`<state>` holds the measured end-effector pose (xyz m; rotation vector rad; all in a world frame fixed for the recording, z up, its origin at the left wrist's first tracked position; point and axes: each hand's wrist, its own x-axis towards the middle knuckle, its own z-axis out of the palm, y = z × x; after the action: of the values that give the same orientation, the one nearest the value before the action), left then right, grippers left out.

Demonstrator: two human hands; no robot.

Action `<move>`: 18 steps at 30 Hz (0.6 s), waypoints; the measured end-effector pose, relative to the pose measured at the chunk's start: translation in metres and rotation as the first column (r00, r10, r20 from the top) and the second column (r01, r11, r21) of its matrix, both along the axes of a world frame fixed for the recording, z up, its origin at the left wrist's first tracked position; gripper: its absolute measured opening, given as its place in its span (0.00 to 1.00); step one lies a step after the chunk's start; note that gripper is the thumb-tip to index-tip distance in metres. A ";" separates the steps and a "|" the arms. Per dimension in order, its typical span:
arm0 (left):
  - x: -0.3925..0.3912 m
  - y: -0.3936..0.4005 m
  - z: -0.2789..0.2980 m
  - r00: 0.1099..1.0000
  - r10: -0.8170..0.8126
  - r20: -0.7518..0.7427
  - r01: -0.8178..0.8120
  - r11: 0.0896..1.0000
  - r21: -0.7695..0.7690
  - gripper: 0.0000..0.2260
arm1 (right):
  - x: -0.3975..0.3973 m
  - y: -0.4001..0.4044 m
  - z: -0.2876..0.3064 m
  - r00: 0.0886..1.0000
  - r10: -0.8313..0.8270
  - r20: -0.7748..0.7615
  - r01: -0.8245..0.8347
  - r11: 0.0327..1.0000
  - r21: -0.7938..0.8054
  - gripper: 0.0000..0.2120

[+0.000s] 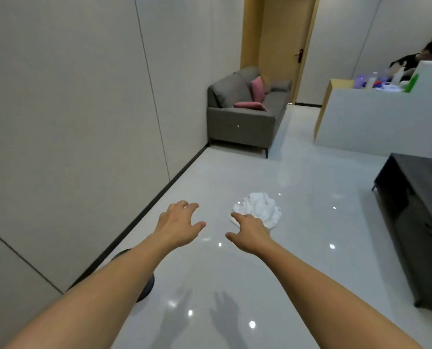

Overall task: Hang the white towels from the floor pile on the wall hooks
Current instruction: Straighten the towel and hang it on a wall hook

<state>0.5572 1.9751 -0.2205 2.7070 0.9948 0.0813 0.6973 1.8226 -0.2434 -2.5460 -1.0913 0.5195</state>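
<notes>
I've got the white towel pile (259, 210) in sight, a crumpled heap lying on the glossy pale floor (298, 260), well out from the wall and roughly mid-frame. My right hand (250, 235) is stretched out toward it, palm down, fingers loose and spread, holding nothing; from this head view its knuckles overlap the near left edge of the pile, and I can't tell whether the fingertips are actually touching cloth or hovering above it. My left hand (178, 222) is out too, just to the left of the right one and clear of the towels, fingers relaxed and slightly curled, gripping nothing. Both hands cast soft shadows on the tiles lower in the frame. To my left runs the panelled wall (71, 122) with a dark skirting strip at its foot, and a round dark object (148, 285) on the floor peeks out from behind my left forearm. Further back, a grey sofa (245, 114) with pink cushions (256, 95) stands against the wall by a wooden door (285, 46). On the right, a dark low cabinet (416, 210), a white counter (376, 117) with bottles, and a person behind it.
</notes>
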 end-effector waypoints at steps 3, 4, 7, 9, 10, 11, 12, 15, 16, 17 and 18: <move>0.040 0.027 -0.025 0.994 -0.100 -0.051 0.096 0.993 -0.069 0.29 | 0.022 0.017 -0.021 0.994 -0.105 -0.037 0.103 0.994 -0.042 0.32; 0.054 0.035 -0.032 0.990 -0.129 -0.059 0.124 0.988 -0.087 0.29 | 0.029 0.021 -0.029 0.989 -0.139 -0.054 0.136 0.989 -0.055 0.32; 0.096 0.055 -0.056 0.974 -0.212 -0.079 0.199 0.969 -0.146 0.28 | 0.052 0.028 -0.054 0.967 -0.231 -0.110 0.221 0.970 -0.101 0.32; 0.126 0.068 -0.072 0.959 -0.264 -0.104 0.245 0.955 -0.170 0.28 | 0.071 0.031 -0.074 0.945 -0.293 -0.147 0.274 0.952 -0.137 0.32; 0.142 0.074 -0.081 0.950 -0.287 -0.121 0.264 0.948 -0.179 0.28 | 0.083 0.033 -0.084 0.932 -0.322 -0.165 0.297 0.942 -0.157 0.32; 0.158 0.081 -0.090 0.941 -0.308 -0.139 0.280 0.941 -0.190 0.28 | 0.095 0.036 -0.094 0.919 -0.349 -0.182 0.319 0.931 -0.175 0.32; 0.175 0.088 -0.099 0.932 -0.327 -0.154 0.295 0.934 -0.202 0.28 | 0.109 0.039 -0.104 0.906 -0.375 -0.198 0.339 0.921 -0.190 0.32; 0.234 0.113 -0.128 0.912 -0.368 -0.183 0.326 0.918 -0.225 0.28 | 0.162 0.058 -0.137 0.871 -0.423 -0.248 0.373 0.900 -0.225 0.32; 0.257 0.123 -0.139 0.908 -0.373 -0.193 0.327 0.916 -0.232 0.28 | 0.183 0.068 -0.150 0.865 -0.429 -0.259 0.375 0.897 -0.233 0.32; 0.282 0.134 -0.150 0.904 -0.374 -0.205 0.325 0.915 -0.239 0.28 | 0.207 0.079 -0.162 0.862 -0.429 -0.268 0.372 0.897 -0.239 0.32; 0.307 0.145 -0.161 0.903 -0.372 -0.216 0.318 0.915 -0.246 0.28 | 0.232 0.091 -0.175 0.860 -0.427 -0.279 0.368 0.898 -0.242 0.32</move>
<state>0.8638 2.1198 -0.3815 2.6946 0.5248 -0.4291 0.9294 1.9139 -0.4181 -2.6071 -0.3951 0.9151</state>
